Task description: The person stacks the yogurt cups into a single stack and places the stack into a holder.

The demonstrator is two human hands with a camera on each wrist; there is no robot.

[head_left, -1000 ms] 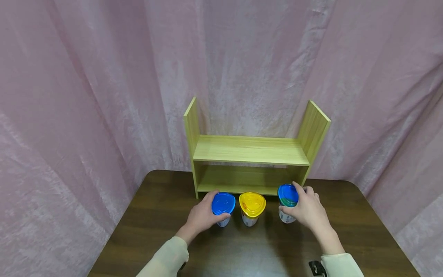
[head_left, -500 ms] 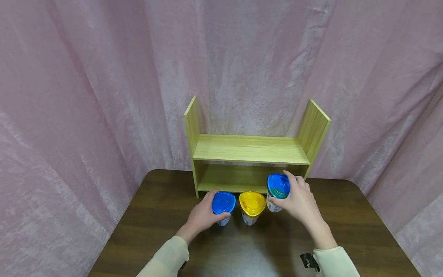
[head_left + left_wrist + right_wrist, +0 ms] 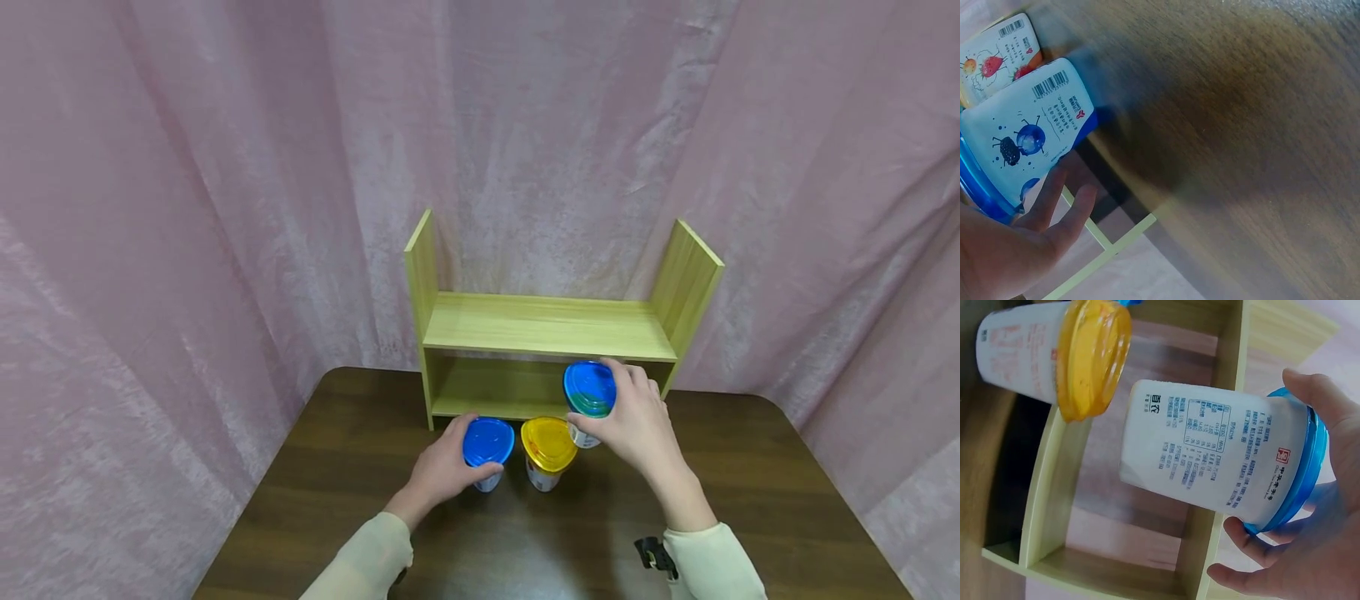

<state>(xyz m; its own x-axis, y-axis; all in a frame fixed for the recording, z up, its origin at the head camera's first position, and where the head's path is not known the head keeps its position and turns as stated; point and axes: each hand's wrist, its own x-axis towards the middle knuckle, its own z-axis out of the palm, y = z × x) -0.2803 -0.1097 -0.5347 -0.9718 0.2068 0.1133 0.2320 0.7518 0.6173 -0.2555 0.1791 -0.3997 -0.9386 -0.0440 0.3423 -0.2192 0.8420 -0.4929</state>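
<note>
Head: the left hand (image 3: 441, 468) grips a blue-lidded cup (image 3: 487, 442) on the wood-grain surface (image 3: 510, 550), beside a yellow-lidded cup (image 3: 549, 445); the right hand (image 3: 637, 425) grips a raised blue-topped cup (image 3: 588, 390) before the pale wooden shelf (image 3: 551, 323). Left wrist: the blue-lidded cup tapers, berry-printed. Right wrist: the blue-topped cup is smooth, text-printed.

Pink velvety curtains (image 3: 225, 167) hang behind a dark wooden table (image 3: 757, 483) bearing a pale wooden shelf (image 3: 551, 323).

On the table (image 3: 337, 475), the strawberry-print cup (image 3: 549, 443) has the blueberry-print cup (image 3: 487, 442) just left in the left hand (image 3: 442, 468), another lidded cup (image 3: 589, 388) raised to its right in the right hand (image 3: 637, 423), and the shelf (image 3: 551, 322), then curtain (image 3: 555, 133), behind.
</note>
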